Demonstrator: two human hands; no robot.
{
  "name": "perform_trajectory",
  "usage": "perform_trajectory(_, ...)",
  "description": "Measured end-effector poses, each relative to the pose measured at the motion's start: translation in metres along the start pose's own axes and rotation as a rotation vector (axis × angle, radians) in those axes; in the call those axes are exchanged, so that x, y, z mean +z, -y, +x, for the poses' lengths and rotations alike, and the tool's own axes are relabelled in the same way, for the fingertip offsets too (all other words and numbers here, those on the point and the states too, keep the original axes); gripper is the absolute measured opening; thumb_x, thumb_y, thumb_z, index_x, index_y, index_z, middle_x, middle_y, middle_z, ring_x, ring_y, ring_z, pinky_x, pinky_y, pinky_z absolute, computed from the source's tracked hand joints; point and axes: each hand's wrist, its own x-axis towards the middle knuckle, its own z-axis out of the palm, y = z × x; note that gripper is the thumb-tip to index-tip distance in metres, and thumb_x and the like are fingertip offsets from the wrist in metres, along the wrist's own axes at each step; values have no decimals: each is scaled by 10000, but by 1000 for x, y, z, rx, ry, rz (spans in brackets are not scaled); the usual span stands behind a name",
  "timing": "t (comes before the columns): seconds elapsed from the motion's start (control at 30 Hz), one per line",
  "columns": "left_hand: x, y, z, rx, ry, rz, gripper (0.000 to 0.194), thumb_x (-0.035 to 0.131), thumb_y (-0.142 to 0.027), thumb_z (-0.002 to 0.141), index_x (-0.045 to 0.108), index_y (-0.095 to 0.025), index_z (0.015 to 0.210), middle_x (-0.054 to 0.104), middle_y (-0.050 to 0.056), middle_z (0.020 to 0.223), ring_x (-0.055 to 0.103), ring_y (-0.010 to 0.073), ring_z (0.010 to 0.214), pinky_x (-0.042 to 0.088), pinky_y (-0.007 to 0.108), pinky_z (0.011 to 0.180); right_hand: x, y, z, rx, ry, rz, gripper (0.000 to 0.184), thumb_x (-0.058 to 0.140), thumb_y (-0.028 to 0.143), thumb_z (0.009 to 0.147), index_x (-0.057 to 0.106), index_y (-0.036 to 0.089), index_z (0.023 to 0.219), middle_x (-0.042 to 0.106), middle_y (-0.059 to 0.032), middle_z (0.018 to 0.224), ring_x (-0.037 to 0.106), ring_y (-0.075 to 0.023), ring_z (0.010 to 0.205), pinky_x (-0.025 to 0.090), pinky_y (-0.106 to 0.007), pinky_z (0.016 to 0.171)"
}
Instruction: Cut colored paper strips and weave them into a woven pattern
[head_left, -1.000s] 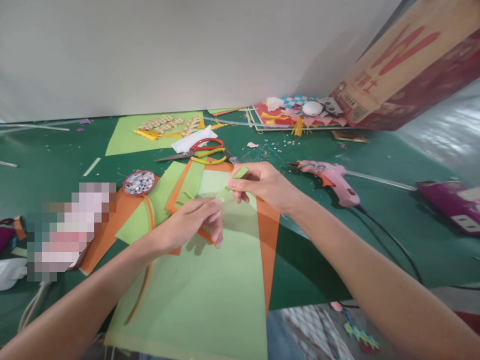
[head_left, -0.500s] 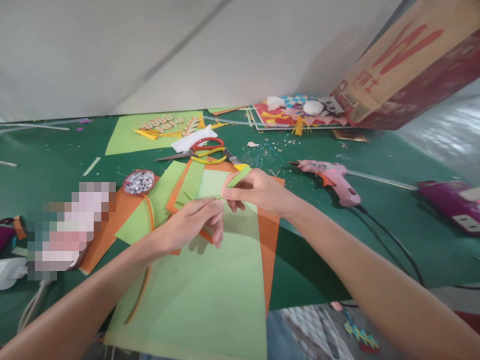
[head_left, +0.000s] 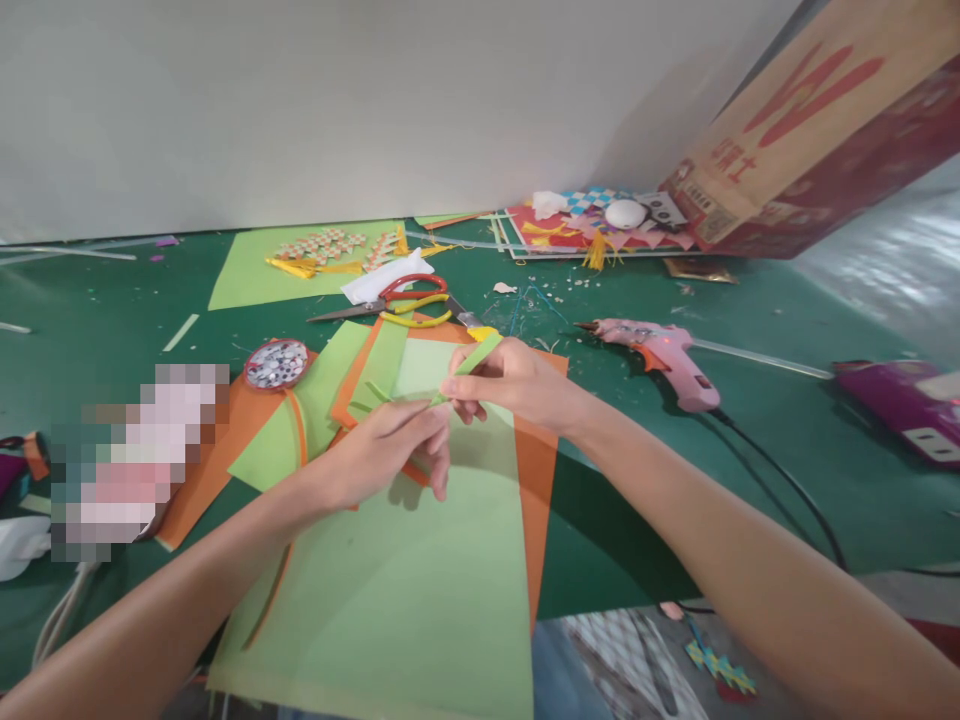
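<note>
Between my two hands runs a narrow green paper strip (head_left: 478, 355). My right hand (head_left: 508, 385) pinches it between thumb and fingers, its free end pointing up and right. My left hand (head_left: 397, 445) is closed on the same green strip, fingertips close to the right hand's. More thin green ends and orange strip pieces show around the left hand, and its fingers partly hide them. A large light green sheet (head_left: 420, 600) lies beneath both hands, over an orange sheet (head_left: 540, 490). A curved orange paper strip (head_left: 281, 585) passes by my left forearm.
Red- and yellow-handled scissors (head_left: 405, 302) lie beyond the hands, beside a yellow utility knife (head_left: 480, 330). A pink glue gun (head_left: 667, 360) with a cord lies right. At left are a round sequin box (head_left: 277, 364) and a blurred-out phone-like object (head_left: 142, 460). A paper bag (head_left: 795, 150) stands back right.
My hands have barely moved. Slightly more of the green strip shows between the fingertips, and my right hand still pinches it.
</note>
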Motion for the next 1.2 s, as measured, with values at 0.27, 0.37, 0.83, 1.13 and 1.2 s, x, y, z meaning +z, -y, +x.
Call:
perform_trajectory(0.27,4,-1,-1,-23,-125,192,284,409,-393,940,513,-190,770,620,-17,635,603,118,591,496,222,565,1,2,0,-5,-20,0,317,710,344,719,520,177,528,526,16,496,498,-102,486,398,-259,505)
perform_trajectory(0.37,4,-1,-1,-3,-174,219,219,436,-372,930,525,-193,840,609,-26,626,593,113,543,490,209,504,0,1,0,-13,-18,-19,305,689,327,735,521,176,531,521,17,501,494,-101,488,398,-260,508)
perform_trajectory(0.83,4,5,0,35,-203,427,309,419,-359,931,428,-202,666,510,-68,507,483,64,389,384,183,433,4,1,-1,-18,-40,-32,351,700,390,734,510,177,530,520,13,511,492,-102,495,401,-271,519)
perform_trajectory(1.13,4,6,0,22,-229,446,312,426,-358,920,414,-201,651,457,-69,501,507,68,396,386,163,408,4,1,-1,-29,-38,-28,346,693,391,733,509,180,529,515,17,502,487,-102,493,406,-277,531)
perform_trajectory(1.2,4,5,0,2,-243,448,304,440,-363,909,421,-200,653,447,-66,510,546,83,422,396,163,406,4,2,-1,-29,-32,-23,344,690,383,737,507,180,528,516,16,506,488,-102,499,406,-276,533)
